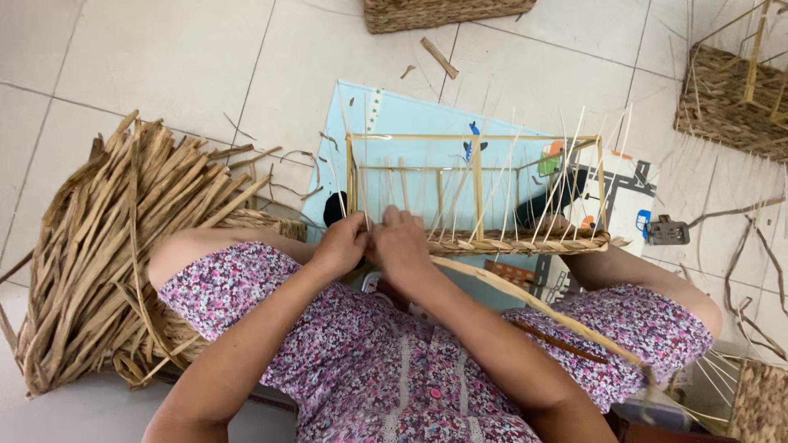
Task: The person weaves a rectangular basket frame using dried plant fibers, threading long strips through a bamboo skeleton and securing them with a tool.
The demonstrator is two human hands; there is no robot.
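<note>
A big pile of dry straw strips [123, 238] lies on the white tile floor [164, 57] at the person's left side, and a light blue play mat [410, 115] lies in front of them. On the mat stands a box-shaped basket frame [476, 193] made of thin sticks, with a woven straw band along its near bottom edge. The left hand [341, 244] and the right hand [400, 242] touch each other at the frame's near left corner, both with fingers curled tight and pinching straw there, and a long straw strip [542, 308] runs back over the lap.
</note>
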